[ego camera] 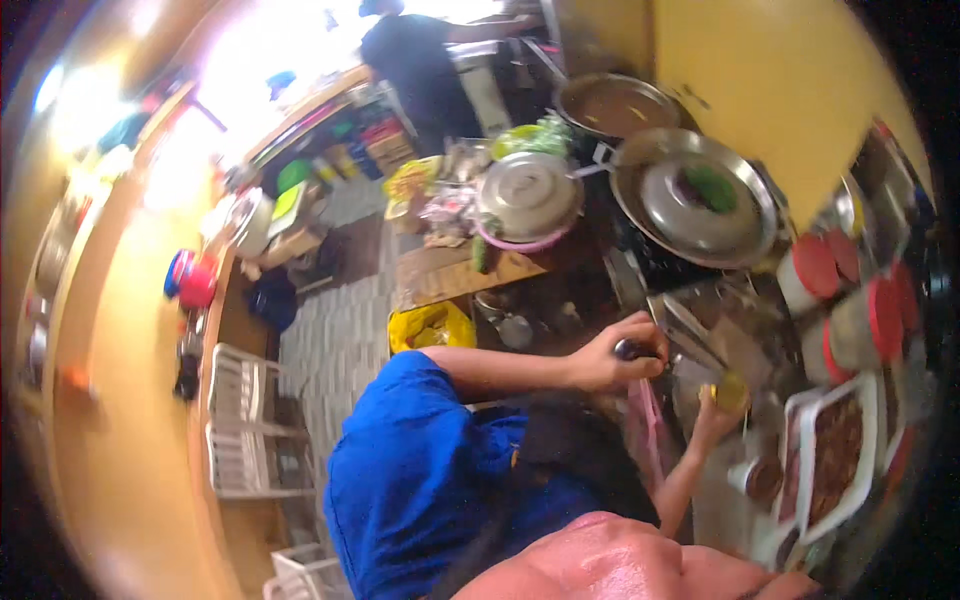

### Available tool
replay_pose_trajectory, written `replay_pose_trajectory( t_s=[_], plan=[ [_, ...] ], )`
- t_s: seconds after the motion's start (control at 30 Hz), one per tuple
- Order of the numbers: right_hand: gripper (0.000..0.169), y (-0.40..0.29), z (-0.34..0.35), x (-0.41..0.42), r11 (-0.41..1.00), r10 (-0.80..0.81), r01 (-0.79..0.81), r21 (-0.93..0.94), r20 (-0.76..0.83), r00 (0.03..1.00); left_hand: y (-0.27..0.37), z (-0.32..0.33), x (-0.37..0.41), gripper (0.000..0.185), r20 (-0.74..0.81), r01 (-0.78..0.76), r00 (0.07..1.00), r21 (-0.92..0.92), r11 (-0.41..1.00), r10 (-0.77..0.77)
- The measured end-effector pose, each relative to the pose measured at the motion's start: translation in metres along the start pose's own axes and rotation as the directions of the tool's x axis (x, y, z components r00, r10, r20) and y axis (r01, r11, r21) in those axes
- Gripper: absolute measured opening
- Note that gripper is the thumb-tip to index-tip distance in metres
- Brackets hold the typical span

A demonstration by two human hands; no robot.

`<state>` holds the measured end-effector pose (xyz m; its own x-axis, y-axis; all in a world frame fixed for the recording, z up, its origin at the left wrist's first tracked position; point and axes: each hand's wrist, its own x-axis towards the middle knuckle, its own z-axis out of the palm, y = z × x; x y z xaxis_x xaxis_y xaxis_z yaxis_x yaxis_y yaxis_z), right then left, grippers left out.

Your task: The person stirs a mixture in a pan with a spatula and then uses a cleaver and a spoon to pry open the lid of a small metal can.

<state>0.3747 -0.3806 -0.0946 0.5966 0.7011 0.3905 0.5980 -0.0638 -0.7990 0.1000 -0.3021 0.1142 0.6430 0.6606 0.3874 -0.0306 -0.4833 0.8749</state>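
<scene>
My left hand grips the dark handle of what looks like a kitchen knife; its blurred blade points towards my other hand. My right hand holds a small yellow-green piece, perhaps fruit or vegetable, close to the blade tip. Both are over a cluttered, blurred counter. A pink cloth or plastic sheet hangs between my forearms. Past my right hand stand a small cup with brown contents and a white tray holding brown-red food.
A large wide pan holds a metal lid with greens; another pan holds brown liquid. A lidded pink basin, a wooden board and a yellow bag are nearby. Red-lidded containers line the wall. A person stands beyond.
</scene>
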Motion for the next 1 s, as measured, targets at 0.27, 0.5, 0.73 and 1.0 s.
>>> replay_pose_trajectory(
  t_s=[0.27, 0.5, 0.73, 1.0],
  plan=[
    [0.072, -0.022, 0.01, -0.002, 0.981, 0.062, -0.05, 0.188, -0.054, 0.997, -0.023, -0.054, 0.01, 0.018, 0.673, 0.327, 0.739, -0.318, 0.89, -0.031],
    [0.094, -0.055, 0.016, 0.008, 0.985, 0.116, -0.095, 0.144, -0.143, 0.983, -0.033, -0.004, 0.008, 0.023, 0.855, 0.502, 0.408, 0.082, 0.861, -0.319],
    [0.069, -0.06, 0.017, 0.008, 0.958, 0.26, -0.276, -0.081, -0.168, 0.951, 0.012, -0.01, 0.055, 0.024, 0.651, 0.807, -0.003, 0.449, 0.382, -0.759],
    [0.074, -0.035, 0.017, -0.001, 0.975, 0.196, -0.174, 0.138, -0.175, 0.965, 0.057, 0.007, 0.1, 0.018, 0.477, 0.787, -0.084, 0.571, 0.236, -0.875]
  ],
)
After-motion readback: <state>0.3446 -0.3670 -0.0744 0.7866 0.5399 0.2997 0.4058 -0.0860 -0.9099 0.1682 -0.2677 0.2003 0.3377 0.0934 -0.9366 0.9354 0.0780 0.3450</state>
